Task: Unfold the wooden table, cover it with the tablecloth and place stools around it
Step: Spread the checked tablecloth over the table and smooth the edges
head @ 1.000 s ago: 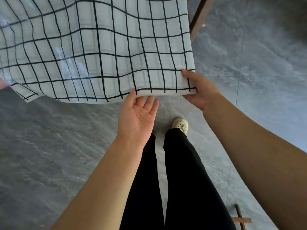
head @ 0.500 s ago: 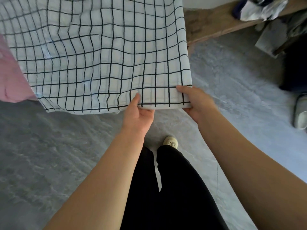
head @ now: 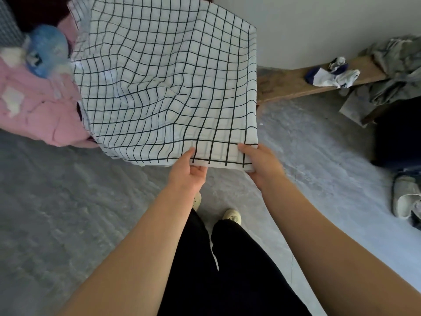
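Observation:
A white tablecloth [head: 164,87] with a black grid pattern is spread out in front of me, rippled in the middle. My left hand [head: 186,174] pinches its near edge from below, thumb on top. My right hand [head: 262,165] grips the near right corner of the same edge. The cloth hides whatever lies beneath it, so the wooden table is not visible. No stools are in view.
A pink bedcover [head: 38,110] with a blue plush toy [head: 45,51] lies at the left. A long wooden bench [head: 287,83] with socks and grey clothes runs along the wall at the right. A shoe [head: 405,197] lies on the grey floor far right.
My left hand went from open beneath the cloth to gripping its near edge. The view has tilted up and more of the cloth, bench and bedcover shows now.

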Tool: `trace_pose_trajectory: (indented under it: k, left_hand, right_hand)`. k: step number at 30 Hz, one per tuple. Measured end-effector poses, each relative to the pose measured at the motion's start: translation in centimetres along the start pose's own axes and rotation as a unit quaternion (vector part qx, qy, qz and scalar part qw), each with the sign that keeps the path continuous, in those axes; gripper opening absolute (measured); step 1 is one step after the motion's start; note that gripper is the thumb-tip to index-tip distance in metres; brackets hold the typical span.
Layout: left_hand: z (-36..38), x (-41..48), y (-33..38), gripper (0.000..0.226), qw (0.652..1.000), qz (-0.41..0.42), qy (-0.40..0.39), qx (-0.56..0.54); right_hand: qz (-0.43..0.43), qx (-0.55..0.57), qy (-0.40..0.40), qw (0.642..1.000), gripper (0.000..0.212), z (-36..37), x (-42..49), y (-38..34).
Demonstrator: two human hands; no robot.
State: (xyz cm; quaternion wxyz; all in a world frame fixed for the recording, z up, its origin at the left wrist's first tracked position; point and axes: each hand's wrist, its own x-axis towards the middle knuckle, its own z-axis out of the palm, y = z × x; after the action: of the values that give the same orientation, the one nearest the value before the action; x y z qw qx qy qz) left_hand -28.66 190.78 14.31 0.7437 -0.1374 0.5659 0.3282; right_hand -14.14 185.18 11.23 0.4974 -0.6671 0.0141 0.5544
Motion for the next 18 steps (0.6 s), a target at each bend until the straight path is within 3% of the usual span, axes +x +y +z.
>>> trace_pose_trajectory:
  k: [11, 18]
  left_hand:
    - [-2.1, -5.3, 3.6, 0.004, 0.998, 0.026, -0.064, 0.005]
    - [-5.1, -7.2, 8.0, 0.015, 0.987, 0.019, -0.145, 0.064]
  right_hand:
    - [-0.077, -0.005, -0.053, 0.996, 0.015, 2.4, -6.7, -0.4]
    - [-0.130, -0.016, 0.031, 0.991, 0.022, 6.5, -10.7, 2.3]
